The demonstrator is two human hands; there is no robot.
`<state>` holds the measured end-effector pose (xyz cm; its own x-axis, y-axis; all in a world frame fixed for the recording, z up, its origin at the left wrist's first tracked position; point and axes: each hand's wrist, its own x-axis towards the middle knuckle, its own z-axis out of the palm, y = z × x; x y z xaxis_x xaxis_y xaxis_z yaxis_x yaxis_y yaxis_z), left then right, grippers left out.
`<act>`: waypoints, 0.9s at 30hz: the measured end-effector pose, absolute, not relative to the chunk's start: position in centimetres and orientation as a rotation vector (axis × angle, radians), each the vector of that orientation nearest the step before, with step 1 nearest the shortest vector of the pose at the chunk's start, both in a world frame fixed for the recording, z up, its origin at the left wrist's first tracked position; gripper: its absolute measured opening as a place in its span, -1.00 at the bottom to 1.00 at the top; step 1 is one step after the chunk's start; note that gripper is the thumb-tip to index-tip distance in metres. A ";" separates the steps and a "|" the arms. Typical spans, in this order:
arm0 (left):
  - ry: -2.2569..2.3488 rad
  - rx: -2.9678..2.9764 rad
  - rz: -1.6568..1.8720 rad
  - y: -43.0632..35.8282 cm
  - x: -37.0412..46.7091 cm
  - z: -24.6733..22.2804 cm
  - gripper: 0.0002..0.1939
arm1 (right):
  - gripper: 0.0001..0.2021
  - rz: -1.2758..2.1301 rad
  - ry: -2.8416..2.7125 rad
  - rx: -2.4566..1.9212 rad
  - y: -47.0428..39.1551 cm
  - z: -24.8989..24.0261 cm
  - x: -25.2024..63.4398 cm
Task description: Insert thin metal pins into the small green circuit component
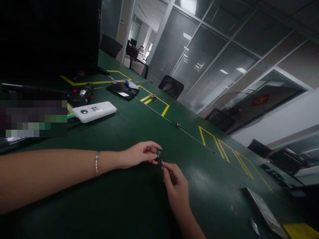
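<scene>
Over the green table [119, 132], my left hand [136, 155] pinches a small green circuit board [159, 153] between thumb and fingers. A bracelet circles that wrist. My right hand [176, 182] comes in from the lower right, its fingers closed round a thin metal tool [162, 163], perhaps tweezers or a screwdriver; its kind is too small to make out. The tool's tip meets or nearly meets the lower edge of the board. Most of the tool's body is hidden inside the right hand.
A white device marked 22 [94, 111] lies at left, near a black object with red parts [83, 94]. Beyond are a black flat panel [123, 90] and small metal pieces [153, 98]. A tablet-like device [265, 212] rests at lower right. Chairs [171, 87] line the far side.
</scene>
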<state>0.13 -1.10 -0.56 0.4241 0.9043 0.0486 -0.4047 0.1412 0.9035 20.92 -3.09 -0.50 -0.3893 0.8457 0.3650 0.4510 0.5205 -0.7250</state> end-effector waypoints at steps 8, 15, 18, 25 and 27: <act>0.595 1.073 1.067 -1.2 0.1 -0.6 -0.61 | -0.82 0.649 -2.081 -1.026 -3.1 -0.1 20.8; 0.739 1.387 1.043 -1.3 -0.1 -0.4 -0.78 | -0.79 0.600 -2.164 -1.018 -3.2 0.2 20.8; 0.798 1.502 1.072 -1.3 -0.1 -0.5 -0.78 | -0.79 0.600 -2.166 -1.015 -3.2 0.2 20.8; 0.649 1.419 1.020 -1.4 0.0 -0.9 -0.81 | -0.80 0.630 -2.138 -0.986 -3.2 0.2 20.7; 0.618 1.354 1.018 -1.4 0.1 -1.0 -0.81 | -0.80 0.646 -2.126 -0.986 -3.3 0.2 20.7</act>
<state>0.07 -1.39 -1.00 0.4637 0.8658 0.1880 -0.2324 -0.0859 0.9688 20.72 -3.27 0.18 -0.4687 0.7970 0.3809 0.4506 0.5866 -0.6729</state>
